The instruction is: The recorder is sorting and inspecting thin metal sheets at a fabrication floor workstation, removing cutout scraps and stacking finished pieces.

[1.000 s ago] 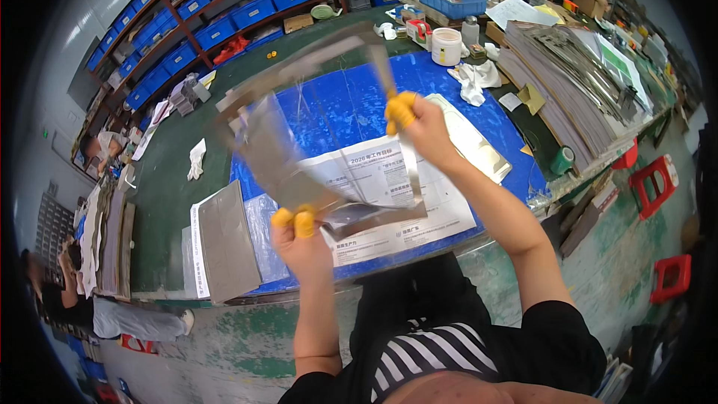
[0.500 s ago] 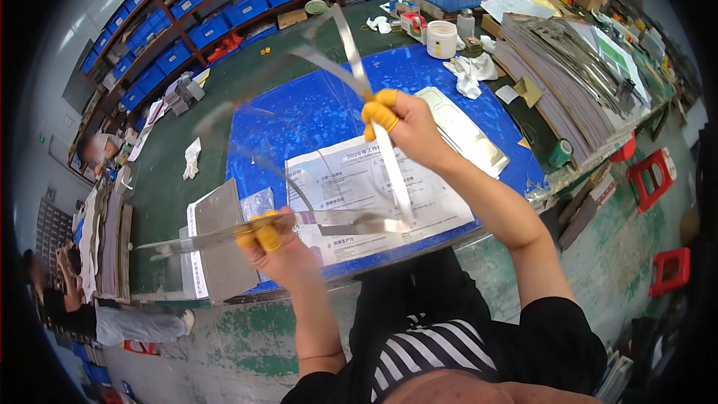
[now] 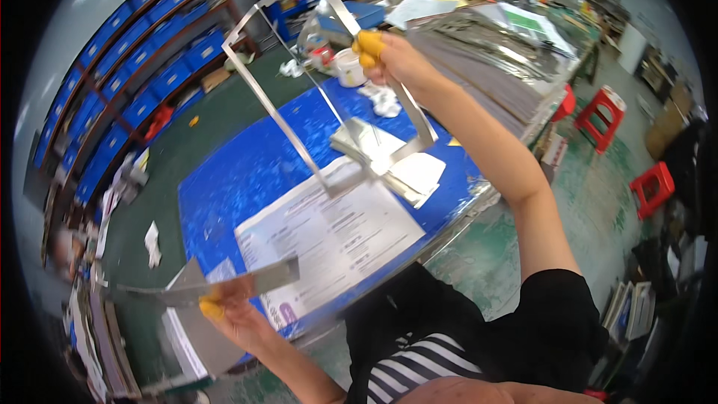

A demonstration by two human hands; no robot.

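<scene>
My right hand (image 3: 385, 60), with yellow finger cots, is closed on one side of a thin silvery metal frame (image 3: 275, 116). The frame hangs tilted above the table, with strips around open middles. Lower left, my left hand (image 3: 238, 322), also in yellow cots, grips a thin, flat metal strip (image 3: 273, 277), blurred and partly see-through from motion. Beneath both lies a printed paper sheet (image 3: 321, 239) on a blue mat (image 3: 224, 187). A stack of pale flat plates (image 3: 415, 176) rests right of the paper, partly behind the frame.
Grey sheets (image 3: 213, 337) lie at the table's near left. A white tub (image 3: 348, 69) and crumpled white cloth (image 3: 385, 101) stand beyond the mat. Stacked metal sheets (image 3: 479, 67) fill the right side. Blue bins (image 3: 164, 78) line shelves at left; red stools (image 3: 600, 116) stand on the floor.
My right hand has lifted the frame up and away from my left hand. The left hand has moved down and left with its strip. The whole view has turned somewhat.
</scene>
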